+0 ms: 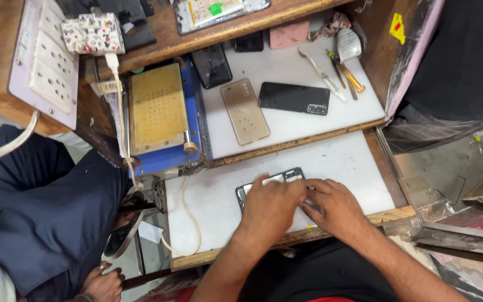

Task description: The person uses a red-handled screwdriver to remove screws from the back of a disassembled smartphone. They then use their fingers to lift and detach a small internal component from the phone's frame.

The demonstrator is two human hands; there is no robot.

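Down on the near white tabletop [342,168], both hands press on an opened phone [252,189] lying flat. Left hand [269,208] covers its middle and right hand [335,208] its right end, fingers flat, neither grip closed round it. Farther back sit a tan back cover [245,111] and a black phone [294,98].

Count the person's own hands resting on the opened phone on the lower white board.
2: the left hand covers the opened phone at its middle; the right hand lies at its right end, hiding part of it.
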